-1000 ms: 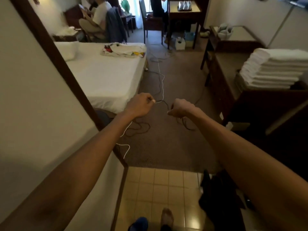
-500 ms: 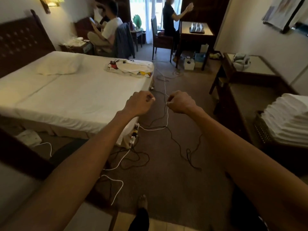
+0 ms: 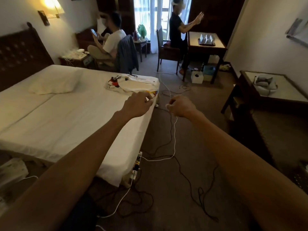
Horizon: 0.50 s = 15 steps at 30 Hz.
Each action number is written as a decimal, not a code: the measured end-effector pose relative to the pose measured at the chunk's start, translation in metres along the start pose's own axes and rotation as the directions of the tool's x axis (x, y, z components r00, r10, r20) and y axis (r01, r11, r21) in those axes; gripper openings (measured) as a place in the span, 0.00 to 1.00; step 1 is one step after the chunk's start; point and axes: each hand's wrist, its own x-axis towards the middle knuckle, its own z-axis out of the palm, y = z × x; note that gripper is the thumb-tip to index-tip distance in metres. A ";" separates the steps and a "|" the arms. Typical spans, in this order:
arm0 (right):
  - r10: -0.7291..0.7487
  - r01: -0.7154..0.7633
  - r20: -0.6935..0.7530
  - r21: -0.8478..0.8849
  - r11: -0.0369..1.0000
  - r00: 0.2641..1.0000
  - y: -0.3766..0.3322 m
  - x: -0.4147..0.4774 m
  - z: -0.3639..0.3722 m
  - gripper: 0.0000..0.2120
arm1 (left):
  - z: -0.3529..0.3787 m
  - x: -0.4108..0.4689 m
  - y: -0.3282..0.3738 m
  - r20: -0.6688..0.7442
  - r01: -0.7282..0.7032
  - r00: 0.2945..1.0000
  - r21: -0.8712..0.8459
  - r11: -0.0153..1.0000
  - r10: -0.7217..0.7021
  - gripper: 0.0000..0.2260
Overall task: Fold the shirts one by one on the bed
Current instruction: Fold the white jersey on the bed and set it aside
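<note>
Head view, one entry per item.

1. Shirts [image 3: 133,84]: a loose heap, cream with red, yellow and dark patches. It lies on the far right corner of the bed [image 3: 66,117], close to the mattress edge. Unfolded; the number cannot be told.
2. Left hand [image 3: 136,105]: held out above the bed's right edge, just short of the heap. The fingers are curled in to the thumb with nothing seen in them. It is not touching the cloth.
3. Right hand [image 3: 182,106]: held out over the carpet beside the bed, curled the same way and apparently empty. A white cable [image 3: 174,130] passes on the floor behind it and does not appear to be held.
4. Sundries: pillow [image 3: 55,84] at the head end, power strip [image 3: 137,164] at the near bed corner, dark cables [image 3: 183,177] trailing over the carpet.

Step in hand, as judged: the approach to the heap; no folding has begun.

Method note:
- Step clear of the cables.
- Uncurl both hands and take only the top shirt, by its shoulders.
- Lift it free so the rest stay put.
- Spread it flat on the bare sheet nearer than the heap.
- Smooth it before the first fold.
</note>
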 end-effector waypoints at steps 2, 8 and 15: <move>-0.013 0.013 0.004 0.030 0.999 1.000 0.007 0.044 -0.001 0.12 | 0.008 0.041 -0.008 -0.023 -0.009 1.000 -0.006 1.000 0.009 0.10; -0.076 0.077 -0.007 0.058 0.995 0.997 0.035 0.190 -0.007 0.16 | 0.044 0.169 -0.036 -0.038 0.020 0.999 0.012 1.000 -0.019 0.12; -0.092 0.091 0.018 0.069 0.993 0.996 0.063 0.355 -0.034 0.16 | 0.070 0.326 -0.061 -0.048 0.097 0.994 0.024 0.995 -0.096 0.11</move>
